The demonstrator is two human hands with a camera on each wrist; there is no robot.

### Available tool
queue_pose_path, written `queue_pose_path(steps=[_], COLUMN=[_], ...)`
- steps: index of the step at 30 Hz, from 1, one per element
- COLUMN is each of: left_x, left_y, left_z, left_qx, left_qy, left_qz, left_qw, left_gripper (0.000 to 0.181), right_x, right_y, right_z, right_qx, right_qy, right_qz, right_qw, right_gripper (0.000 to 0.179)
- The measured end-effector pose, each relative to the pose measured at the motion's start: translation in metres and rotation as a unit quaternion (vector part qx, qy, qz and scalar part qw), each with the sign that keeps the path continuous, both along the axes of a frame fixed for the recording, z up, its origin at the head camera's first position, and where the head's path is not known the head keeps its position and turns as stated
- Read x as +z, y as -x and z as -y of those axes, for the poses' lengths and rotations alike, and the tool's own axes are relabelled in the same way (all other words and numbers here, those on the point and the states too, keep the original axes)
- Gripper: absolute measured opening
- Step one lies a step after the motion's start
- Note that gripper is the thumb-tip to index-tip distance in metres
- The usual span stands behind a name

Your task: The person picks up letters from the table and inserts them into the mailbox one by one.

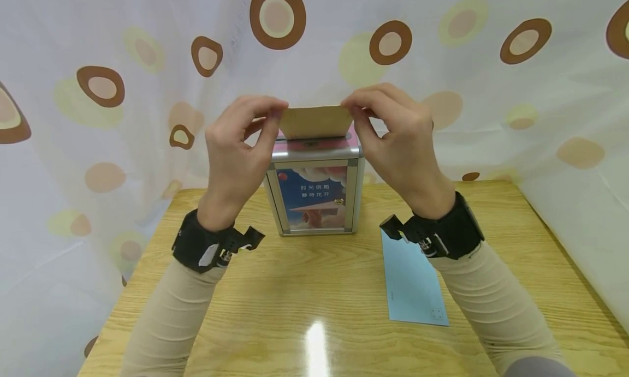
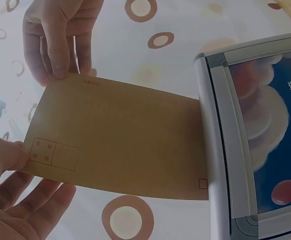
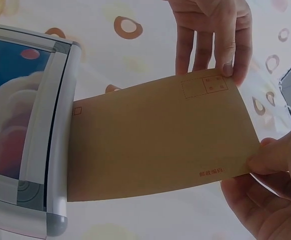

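Observation:
A brown paper envelope stands upright at the top of a silver-framed mailbox, whose front panel carries a blue and pink picture with Chinese text. My left hand pinches one top corner of the envelope between thumb and fingers. The opposite top corner is pinched by my right hand. In the left wrist view the envelope bows slightly, its far end meeting the box's top edge. Red printed stamp boxes show on its face in both wrist views. The box's slot is hidden behind the envelope's lower edge.
A light blue envelope lies flat on the wooden table, right of the box and partly under my right forearm in the head view. Behind the table hangs a white curtain with brown and yellow spots.

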State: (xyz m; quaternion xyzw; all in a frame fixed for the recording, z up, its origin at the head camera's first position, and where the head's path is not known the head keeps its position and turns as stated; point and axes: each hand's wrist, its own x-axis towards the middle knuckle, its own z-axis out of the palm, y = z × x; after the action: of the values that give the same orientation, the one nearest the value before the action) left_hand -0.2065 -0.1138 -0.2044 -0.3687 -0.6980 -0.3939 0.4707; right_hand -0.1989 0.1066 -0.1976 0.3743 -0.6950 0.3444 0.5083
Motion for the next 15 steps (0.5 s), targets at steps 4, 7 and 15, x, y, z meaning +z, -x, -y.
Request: queue_pose_path(steps=[4,7,15], left_x=[-0.002,-0.004,-0.010], left_y=[0.001,0.003,0.007], left_z=[0.002,0.002,0.001], left_qx=[0.008,0.009,0.012], left_qy=[0.015,0.022,0.027], left_qz=[0.002,0.005,0.016], left_qw=[0.9999,0.9997,0.9994], left_gripper=[0.015,0.015,0.015], right_x=[-0.003,-0.004,-0.010], right_y=[0.003,0.006,0.011], right_z=[-0.002,-0.003,-0.006], right_qx=[-0.004,-0.009,-0.011], right_qy=[-0.008,-0.018,-0.028], right_qz=[0.001,0.002,0.016], right_qw=[1.0000,0.9998,0.9994], right_gripper=[0.009,0.009,0.009])
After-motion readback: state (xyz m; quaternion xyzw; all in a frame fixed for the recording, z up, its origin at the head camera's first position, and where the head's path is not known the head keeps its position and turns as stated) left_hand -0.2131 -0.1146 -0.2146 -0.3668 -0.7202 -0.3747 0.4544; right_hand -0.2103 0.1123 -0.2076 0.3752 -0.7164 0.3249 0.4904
